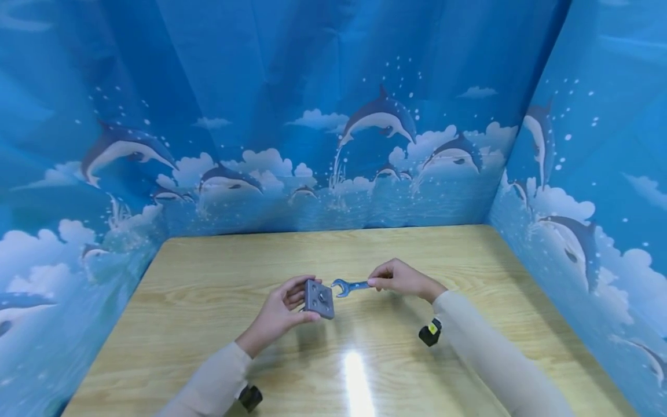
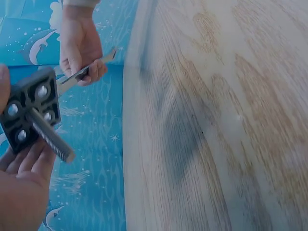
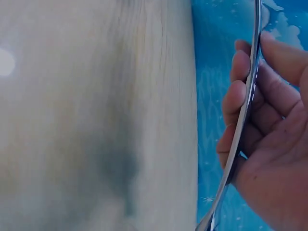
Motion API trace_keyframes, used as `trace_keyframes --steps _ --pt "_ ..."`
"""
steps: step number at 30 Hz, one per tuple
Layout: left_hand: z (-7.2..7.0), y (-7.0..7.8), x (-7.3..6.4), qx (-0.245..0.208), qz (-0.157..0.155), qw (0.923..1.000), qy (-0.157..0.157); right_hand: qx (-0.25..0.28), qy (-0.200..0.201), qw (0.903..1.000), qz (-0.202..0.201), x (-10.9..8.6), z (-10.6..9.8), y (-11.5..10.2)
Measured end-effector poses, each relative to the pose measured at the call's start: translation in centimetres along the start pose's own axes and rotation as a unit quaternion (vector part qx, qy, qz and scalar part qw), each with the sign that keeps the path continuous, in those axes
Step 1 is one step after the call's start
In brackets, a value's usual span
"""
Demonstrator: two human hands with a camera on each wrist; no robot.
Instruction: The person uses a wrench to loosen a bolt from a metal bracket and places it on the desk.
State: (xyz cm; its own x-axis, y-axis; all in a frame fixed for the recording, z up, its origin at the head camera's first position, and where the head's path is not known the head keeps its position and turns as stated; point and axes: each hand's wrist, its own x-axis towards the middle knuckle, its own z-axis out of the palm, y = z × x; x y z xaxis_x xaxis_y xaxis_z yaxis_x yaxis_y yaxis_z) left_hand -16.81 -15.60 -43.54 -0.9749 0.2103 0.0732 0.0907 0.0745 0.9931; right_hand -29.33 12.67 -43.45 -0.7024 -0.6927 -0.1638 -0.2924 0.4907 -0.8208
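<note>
Just above the near sleeves, the left (image 1: 213,379) and the right (image 1: 495,353), two hands are held apart over the table (image 1: 219,278). The left hand (image 1: 278,313) grips the plate (image 1: 314,305) by its edges between thumb and fingers; a threaded rod (image 2: 50,134) juts from one face, amid four holes. Slightly farther off, the right hand (image 1: 401,278) pinches the wrench (image 1: 355,286) by its handle. Plate and wrench lie between the hands, the wrench's open end just beside the plate; whether they touch I cannot tell. Beyond the table's far edge hangs a blue dolphin curtain (image 1: 292,58).
</note>
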Motion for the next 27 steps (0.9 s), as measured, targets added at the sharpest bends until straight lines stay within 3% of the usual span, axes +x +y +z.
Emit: trace_keyframes --steps 8,14,19,23,27 --pt "0.5 -0.2 0.3 0.016 0.005 0.9948 0.101 0.086 0.086 0.9915 0.048 -2.7 3.1 -0.4" --pt "0.8 -0.7 0.2 0.069 0.027 0.9842 0.161 0.166 0.138 0.9741 0.067 -4.0 6.4 -1.4" --pt "1.1 -0.9 0.4 0.094 0.026 0.9784 0.182 0.199 0.171 0.9633 0.056 -4.0 8.8 -2.5" --pt "1.2 -0.9 0.4 0.096 0.044 0.9766 0.188 0.226 0.187 0.9546 0.051 -3.9 10.1 -3.4" --pt "1.4 -0.8 0.3 0.1 0.066 0.9741 0.192 0.23 0.186 0.9543 0.047 -4.2 10.7 -5.0"
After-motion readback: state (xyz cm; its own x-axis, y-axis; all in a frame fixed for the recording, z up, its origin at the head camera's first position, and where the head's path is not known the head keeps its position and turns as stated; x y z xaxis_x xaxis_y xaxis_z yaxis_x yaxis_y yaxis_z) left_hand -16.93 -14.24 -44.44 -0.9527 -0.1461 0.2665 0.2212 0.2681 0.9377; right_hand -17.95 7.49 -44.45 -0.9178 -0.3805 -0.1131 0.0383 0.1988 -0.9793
